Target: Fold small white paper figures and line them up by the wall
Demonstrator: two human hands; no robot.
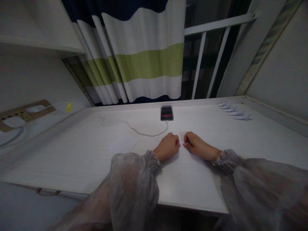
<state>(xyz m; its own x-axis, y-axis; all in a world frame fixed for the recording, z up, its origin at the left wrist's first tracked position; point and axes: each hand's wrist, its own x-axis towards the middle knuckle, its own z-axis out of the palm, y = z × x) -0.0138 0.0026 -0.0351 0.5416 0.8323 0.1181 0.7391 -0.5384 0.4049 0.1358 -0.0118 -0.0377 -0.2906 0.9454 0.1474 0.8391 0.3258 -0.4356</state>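
Note:
My left hand (168, 146) and my right hand (196, 145) rest close together on the white desk (72, 150), fingers curled and pressed down. Between their fingertips lies something small and white, likely a piece of paper (182, 136), hard to make out against the desk. Both wrists wear sheer gathered sleeves. A white paper sheet (123, 143) lies flat to the left of my left hand.
A phone (166, 113) lies at the desk's back edge, with a white cable (134, 128) running left. Several small folded paper pieces (234, 112) sit at the back right. A power strip (24, 114) is at left. A striped curtain (144, 61) hangs behind.

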